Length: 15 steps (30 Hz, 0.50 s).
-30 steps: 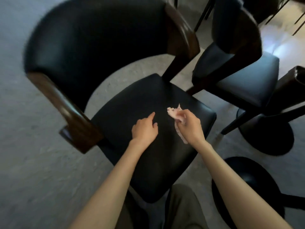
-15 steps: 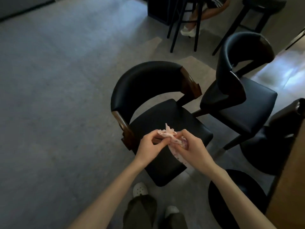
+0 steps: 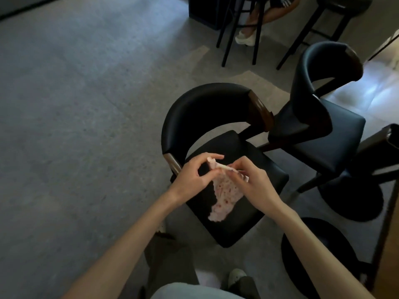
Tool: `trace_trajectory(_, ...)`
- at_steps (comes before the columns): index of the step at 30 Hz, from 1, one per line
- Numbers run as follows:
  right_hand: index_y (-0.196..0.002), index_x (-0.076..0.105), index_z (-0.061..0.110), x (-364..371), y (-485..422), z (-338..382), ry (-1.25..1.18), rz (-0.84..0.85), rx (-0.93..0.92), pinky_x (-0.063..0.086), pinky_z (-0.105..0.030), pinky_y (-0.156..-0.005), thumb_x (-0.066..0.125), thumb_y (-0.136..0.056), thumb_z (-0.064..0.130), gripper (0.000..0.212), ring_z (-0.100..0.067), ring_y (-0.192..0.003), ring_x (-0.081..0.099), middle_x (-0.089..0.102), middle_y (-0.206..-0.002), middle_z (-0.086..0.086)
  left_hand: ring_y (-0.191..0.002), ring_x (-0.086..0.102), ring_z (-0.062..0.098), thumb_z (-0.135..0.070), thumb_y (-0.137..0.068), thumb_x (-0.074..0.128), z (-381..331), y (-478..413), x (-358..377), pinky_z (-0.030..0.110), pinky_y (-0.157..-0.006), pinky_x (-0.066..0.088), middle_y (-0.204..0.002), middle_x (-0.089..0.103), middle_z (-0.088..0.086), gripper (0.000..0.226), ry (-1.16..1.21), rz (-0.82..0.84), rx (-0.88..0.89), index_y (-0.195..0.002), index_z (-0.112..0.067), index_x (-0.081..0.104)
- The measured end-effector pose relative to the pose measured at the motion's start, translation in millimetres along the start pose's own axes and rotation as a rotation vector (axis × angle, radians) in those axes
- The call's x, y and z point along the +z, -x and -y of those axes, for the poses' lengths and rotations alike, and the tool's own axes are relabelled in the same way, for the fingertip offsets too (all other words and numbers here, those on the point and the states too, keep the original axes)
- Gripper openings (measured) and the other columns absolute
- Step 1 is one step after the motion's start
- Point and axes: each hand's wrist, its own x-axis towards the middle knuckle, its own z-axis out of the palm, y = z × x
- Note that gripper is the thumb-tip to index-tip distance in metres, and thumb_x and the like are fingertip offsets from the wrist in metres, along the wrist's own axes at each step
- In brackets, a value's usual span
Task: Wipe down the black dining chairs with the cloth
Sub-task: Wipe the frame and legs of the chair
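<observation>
A black dining chair (image 3: 226, 229) with a curved back and wooden arm ends stands in front of me. Above its seat I hold a small pale cloth (image 3: 224, 195) with red specks, which hangs down loosely. My left hand (image 3: 194, 175) pinches the cloth's upper corner between thumb and fingers. My right hand (image 3: 252, 182) pinches the upper edge just to the right. A second black chair (image 3: 319, 130) stands to the right, its back turned toward the first.
Two black round table bases (image 3: 354, 199) sit on the floor at right, beside a wooden table edge (image 3: 388, 255). Black bar stools (image 3: 241, 29) and a seated person's legs are at the top. Grey floor spreads to the left. My feet are below.
I stood up and away from the chair. My left hand came off the seat and took hold of the cloth, which now hangs spread between both hands.
</observation>
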Motion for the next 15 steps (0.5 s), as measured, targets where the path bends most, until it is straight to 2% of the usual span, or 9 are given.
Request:
trace_trajectory(2, -0.099, 0.045, 0.03, 18.4, -22.1, 12.0, -0.015, -0.008, 0.026, 0.056, -0.032, -0.063, 0.05, -0.098, 0.028, 0.005, -0.016, -0.079, 0.065, 0.066, -0.091, -0.002, -0.09, 0.057, -0.005, -0.017, -0.092, 0.062, 10.3, -18.3, -27.5, 0.015, -0.082, 0.042, -0.085, 0.06, -0.024, 0.005, 0.067, 0.054, -0.021, -0.095, -0.014, 0.061)
trace_trajectory(4, -0.101, 0.041, 0.025, 37.3, -45.7, 26.4, -0.04, -0.026, 0.059, 0.052, -0.035, -0.058, 0.05, -0.099, 0.026, 0.009, -0.025, -0.072, 0.062, 0.064, -0.089, -0.012, -0.08, 0.057, -0.001, -0.014, -0.092, 0.061, 22.0, -37.4, -58.9, 0.02, -0.078, 0.044, -0.076, 0.057, -0.021, 0.013, 0.091, 0.074, -0.03, -0.083, -0.017, 0.052)
trace_trajectory(5, -0.103, 0.041, 0.024, 45.9, -56.1, 33.8, -0.07, -0.023, 0.09, 0.054, -0.033, -0.06, 0.051, -0.098, 0.024, 0.012, -0.021, -0.074, 0.064, 0.065, -0.091, -0.009, -0.078, 0.056, 0.001, -0.012, -0.092, 0.06, 27.0, -45.5, -75.1, 0.022, -0.076, 0.045, -0.074, 0.055, -0.02, 0.017, 0.111, 0.095, -0.047, -0.081, -0.02, 0.05)
trace_trajectory(8, -0.111, 0.046, 0.027, 61.9, -87.4, 51.1, -0.074, -0.015, 0.173, 0.056, -0.022, -0.071, 0.056, -0.097, 0.022, 0.018, -0.002, -0.088, 0.064, 0.063, -0.1, 0.006, -0.076, 0.053, 0.007, -0.014, -0.092, 0.058, 38.0, -70.0, -120.8, 0.032, -0.071, 0.047, -0.075, 0.052, -0.012, 0.021, 0.134, 0.103, -0.056, -0.079, -0.027, 0.048)
trace_trajectory(10, -0.108, 0.055, 0.031, 66.0, -106.9, 57.0, 0.006, 0.016, 0.211, 0.051, -0.016, -0.071, 0.057, -0.096, 0.024, 0.014, 0.003, -0.089, 0.06, 0.062, -0.099, 0.012, -0.082, 0.054, 0.017, -0.014, -0.093, 0.058, 46.3, -84.4, -143.3, 0.047, -0.077, 0.05, -0.083, 0.054, 0.011, 0.012, 0.185, 0.117, -0.092, -0.084, -0.013, 0.049)
trace_trajectory(12, -0.102, 0.06, 0.03, 69.3, -122.9, 60.2, 0.034, 0.053, 0.253, 0.048, -0.017, -0.069, 0.059, -0.094, 0.026, 0.008, 0.0, -0.089, 0.06, 0.061, -0.097, 0.013, -0.087, 0.055, 0.025, -0.017, -0.093, 0.057, 54.6, -97.3, -158.7, 0.054, -0.084, 0.051, -0.096, 0.053, 0.031, 0.019, 0.207, 0.141, -0.129, -0.092, -0.001, 0.047)
trace_trajectory(14, -0.094, 0.059, 0.028, 71.5, -135.3, 62.5, 0.04, 0.029, 0.296, 0.047, -0.019, -0.066, 0.062, -0.093, 0.03, 0.004, -0.006, -0.085, 0.06, 0.061, -0.094, 0.01, -0.089, 0.058, 0.024, -0.015, -0.095, 0.056, 64.6, -109.9, -168.3, 0.052, -0.086, 0.052, -0.098, 0.055, 0.03, 0.016, 0.224, 0.14, -0.136, -0.093, -0.001, 0.047)
trace_trajectory(15, -0.091, 0.057, 0.027, 72.0, -140.7, 61.9, 0.031, -0.01, 0.312, 0.046, -0.02, -0.064, 0.063, -0.092, 0.033, 0.008, -0.007, -0.082, 0.06, 0.061, -0.092, 0.008, -0.09, 0.059, 0.02, -0.015, -0.096, 0.056, 66.9, -116.5, -171.4, 0.047, -0.086, 0.052, -0.095, 0.057, 0.024, 0.013, 0.228, 0.134, -0.131, -0.092, -0.005, 0.049)
